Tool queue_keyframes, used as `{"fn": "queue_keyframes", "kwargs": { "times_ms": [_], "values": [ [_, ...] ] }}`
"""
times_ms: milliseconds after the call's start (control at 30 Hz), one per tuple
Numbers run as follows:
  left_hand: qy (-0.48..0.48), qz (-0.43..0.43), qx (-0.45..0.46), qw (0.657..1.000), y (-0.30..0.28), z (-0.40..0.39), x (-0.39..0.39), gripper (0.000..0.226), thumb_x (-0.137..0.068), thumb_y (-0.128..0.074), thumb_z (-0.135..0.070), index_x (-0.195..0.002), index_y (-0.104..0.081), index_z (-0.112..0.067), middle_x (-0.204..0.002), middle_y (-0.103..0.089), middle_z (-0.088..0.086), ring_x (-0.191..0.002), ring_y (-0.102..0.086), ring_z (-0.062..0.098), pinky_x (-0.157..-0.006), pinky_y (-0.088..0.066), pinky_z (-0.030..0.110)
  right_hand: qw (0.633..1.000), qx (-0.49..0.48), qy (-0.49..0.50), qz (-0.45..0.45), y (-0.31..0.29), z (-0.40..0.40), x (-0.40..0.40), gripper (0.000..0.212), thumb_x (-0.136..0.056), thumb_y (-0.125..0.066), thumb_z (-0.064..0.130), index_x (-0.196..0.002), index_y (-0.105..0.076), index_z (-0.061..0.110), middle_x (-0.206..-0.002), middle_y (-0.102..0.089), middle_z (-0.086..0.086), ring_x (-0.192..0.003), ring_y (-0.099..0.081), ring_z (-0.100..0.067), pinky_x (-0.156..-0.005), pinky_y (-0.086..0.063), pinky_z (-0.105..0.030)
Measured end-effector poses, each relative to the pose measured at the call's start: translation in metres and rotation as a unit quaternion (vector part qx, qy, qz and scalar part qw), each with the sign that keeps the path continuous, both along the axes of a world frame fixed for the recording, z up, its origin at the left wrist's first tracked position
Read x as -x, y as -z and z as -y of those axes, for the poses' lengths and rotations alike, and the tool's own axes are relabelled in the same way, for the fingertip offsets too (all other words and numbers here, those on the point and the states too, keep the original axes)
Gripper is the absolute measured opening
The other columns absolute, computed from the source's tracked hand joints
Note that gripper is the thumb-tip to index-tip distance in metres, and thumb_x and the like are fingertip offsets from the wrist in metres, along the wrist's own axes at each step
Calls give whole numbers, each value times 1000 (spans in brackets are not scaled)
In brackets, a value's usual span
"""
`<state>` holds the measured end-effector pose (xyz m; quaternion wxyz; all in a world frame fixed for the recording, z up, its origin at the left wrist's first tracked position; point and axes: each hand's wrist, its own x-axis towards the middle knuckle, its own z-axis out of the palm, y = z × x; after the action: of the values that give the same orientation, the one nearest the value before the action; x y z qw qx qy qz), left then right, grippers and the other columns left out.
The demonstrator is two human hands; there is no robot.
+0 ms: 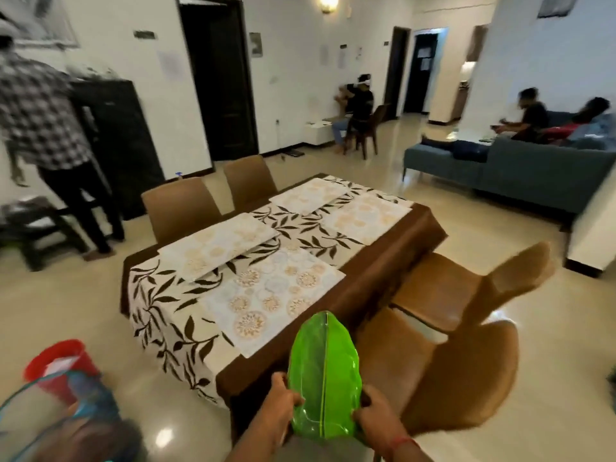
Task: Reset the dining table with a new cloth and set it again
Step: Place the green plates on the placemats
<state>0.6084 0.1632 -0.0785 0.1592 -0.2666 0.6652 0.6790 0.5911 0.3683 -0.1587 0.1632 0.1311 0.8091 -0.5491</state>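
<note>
OK, I've got both hands on the green plate [325, 375]: left hand [283, 400] and right hand [373, 410] curled round its near edges, keeping it level. The table [393, 261], mats [273, 295] down, lies just beyond my fingertips.

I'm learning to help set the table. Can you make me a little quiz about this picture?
1. True or false: both hands hold the green leaf-shaped mat.
2. How many placemats lie on the tablecloth?
A. two
B. four
C. six
3. Fill in: the bucket on the floor is ____.

Key:
1. True: the left hand and right hand grip its near end.
2. B: near placemat, left placemat, far-left placemat, far-right placemat.
3. Red.
</note>
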Motion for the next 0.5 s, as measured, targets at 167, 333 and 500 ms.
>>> {"fn": "queue_keyframes", "kwargs": {
  "times_ms": [167,333,500],
  "values": [
    [-144,-13,-17,989,-8,28,36,54,-85,-50,22,-127,-43,-11,-111,-61,17,-98,-61,32,-73,-53,38,992,-52,-116,-24,-63,53,78,15,-82,-70,11,-79,-60,22,-80,-67,2,-81,-63,-18,-74,-49,-34],
    [-200,-1,-6,980,-13,60,51,50,-88,-52,16,-125,-45,-17,-112,-65,14,-99,-65,32,-76,-56,42,979,-82,-174,-74,-80,98,126,27,-85,-72,20,-72,-49,25,-75,-59,3,-68,-54,-10,-59,-37,-23],
    [-208,15,0,978,5,98,94,45,-93,-56,6,-125,-44,-22,-115,-67,12,-99,-68,31,-82,-58,46,969,-115,-211,-59,-74,135,175,16,-87,-67,16,-80,-53,19,-74,-59,2,-70,-55,-14,-64,-40,-27]
  ]
}}
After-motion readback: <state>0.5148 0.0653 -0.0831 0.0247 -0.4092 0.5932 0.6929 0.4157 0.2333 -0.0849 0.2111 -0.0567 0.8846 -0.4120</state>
